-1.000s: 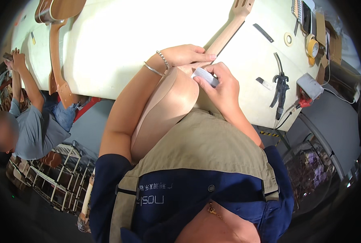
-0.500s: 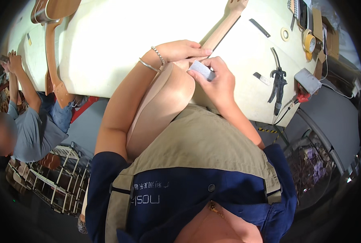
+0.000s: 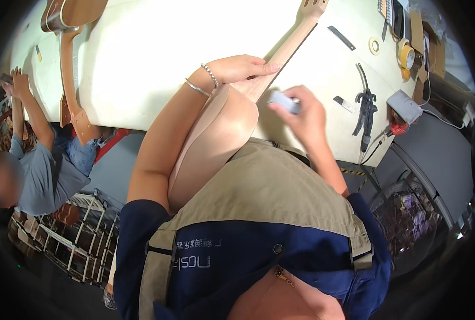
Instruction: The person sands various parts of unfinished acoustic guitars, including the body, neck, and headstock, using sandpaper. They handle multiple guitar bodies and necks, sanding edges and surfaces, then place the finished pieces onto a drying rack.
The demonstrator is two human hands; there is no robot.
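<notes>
An unfinished, pale wooden guitar [image 3: 218, 133] lies tilted across my lap and the table edge, its body under my left forearm. The neck [image 3: 290, 49] points away to the upper right. My left hand [image 3: 241, 68] is wrapped over the neck near the body, the thumb along its near face and the other fingers mostly hidden. To the right of the neck joint, my right hand [image 3: 310, 120] pinches a small grey-white sanding block [image 3: 283, 101]. The block is held clear of the wood, and this hand is slightly blurred.
On the pale table [image 3: 152, 64] to the right lie a dark flat strip [image 3: 342, 38], a blade [image 3: 345, 103], a black trigger clamp [image 3: 365, 109], tape rolls [image 3: 406, 56] and a grey box [image 3: 405, 105]. Brown guitars [image 3: 69, 58] and a co-worker [image 3: 51, 170] are at left.
My right hand has moved right and slightly down with the sanding block, away from the neck joint. My left hand stays on the neck; the guitar has shifted slightly.
</notes>
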